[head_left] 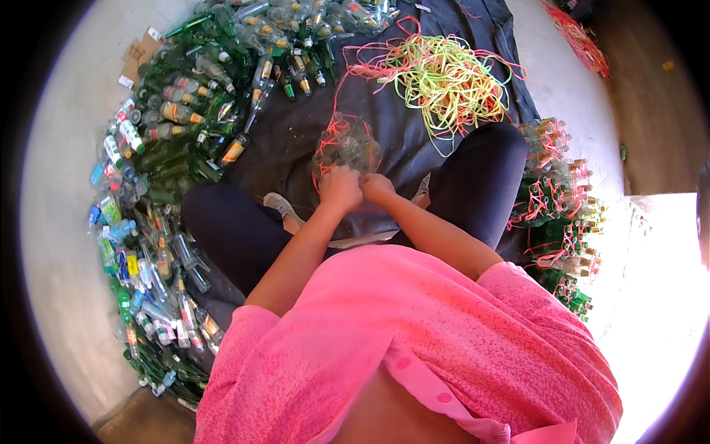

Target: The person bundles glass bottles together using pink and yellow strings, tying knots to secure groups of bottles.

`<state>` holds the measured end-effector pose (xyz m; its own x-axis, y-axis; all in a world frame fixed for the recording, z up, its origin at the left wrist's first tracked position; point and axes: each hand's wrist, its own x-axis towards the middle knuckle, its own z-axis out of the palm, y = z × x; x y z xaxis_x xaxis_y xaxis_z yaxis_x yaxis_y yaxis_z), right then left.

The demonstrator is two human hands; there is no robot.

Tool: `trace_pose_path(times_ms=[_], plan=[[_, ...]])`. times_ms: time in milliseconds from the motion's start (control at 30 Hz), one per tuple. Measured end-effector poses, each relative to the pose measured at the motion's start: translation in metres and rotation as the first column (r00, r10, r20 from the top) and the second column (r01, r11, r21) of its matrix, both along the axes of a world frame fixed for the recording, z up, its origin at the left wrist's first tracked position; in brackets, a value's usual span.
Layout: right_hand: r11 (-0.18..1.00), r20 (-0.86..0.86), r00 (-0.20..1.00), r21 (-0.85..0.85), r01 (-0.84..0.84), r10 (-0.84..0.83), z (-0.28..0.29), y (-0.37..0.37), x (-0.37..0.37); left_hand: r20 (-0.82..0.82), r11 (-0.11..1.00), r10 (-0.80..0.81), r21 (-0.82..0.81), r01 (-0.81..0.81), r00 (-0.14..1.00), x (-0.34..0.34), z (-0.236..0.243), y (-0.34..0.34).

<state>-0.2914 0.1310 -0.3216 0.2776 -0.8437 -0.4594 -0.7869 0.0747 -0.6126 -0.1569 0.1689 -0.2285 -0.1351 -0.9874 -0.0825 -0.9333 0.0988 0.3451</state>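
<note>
Between my bent legs stands a bundle of clear glass bottles (pixel 360 145), bound with pink twine (pixel 338 130). My left hand (pixel 341 189) is closed at the bundle's near side, where a strand of the twine runs down to it. Beside it, almost touching, my right hand (pixel 379 189) is also closed against the near edge of the bottles. What its fingers hold is hidden. From the top of the bundle one pink strand leads up and away toward a loose tangle of yellow-green and pink twine (pixel 451 85).
Loose green bottles (pixel 166 159) and clear ones heap around the left and far sides. Several small plastic bottles (pixel 111 214) lie at the outer left. Tied bottle bundles (pixel 562 192) stand right of my knee. A dark sheet (pixel 285 140) covers the floor. More red twine (pixel 580 41) lies far right.
</note>
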Motion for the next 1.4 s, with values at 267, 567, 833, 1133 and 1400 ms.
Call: trace_pose_path(times_ms=[267,567,833,1133,1400], plan=[[0.988,0.027,0.99,0.074,0.135,-0.137,0.001,0.003,0.0,-0.109,0.995,0.049,0.093,-0.038,0.993,-0.003,-0.014,-0.007],[0.966,-0.079,0.973,0.128,0.224,-0.216,0.018,0.0,-0.001,-0.028,0.979,0.063,0.196,-0.057,0.998,-0.011,-0.005,-0.011],[0.972,-0.121,0.965,0.008,0.236,-0.233,0.028,0.004,-0.002,0.058,0.924,0.076,0.371,-0.092,0.995,-0.011,-0.006,-0.025],[0.987,-0.077,0.985,-0.06,0.148,-0.152,0.023,0.006,-0.004,0.264,0.911,-0.291,0.369,0.182,0.92,-0.002,-0.003,-0.037],[0.999,-0.092,0.995,-0.034,0.035,-0.038,-0.004,-0.001,-0.003,0.411,0.839,-0.544,0.255,0.48,0.732,0.005,0.013,-0.04]])
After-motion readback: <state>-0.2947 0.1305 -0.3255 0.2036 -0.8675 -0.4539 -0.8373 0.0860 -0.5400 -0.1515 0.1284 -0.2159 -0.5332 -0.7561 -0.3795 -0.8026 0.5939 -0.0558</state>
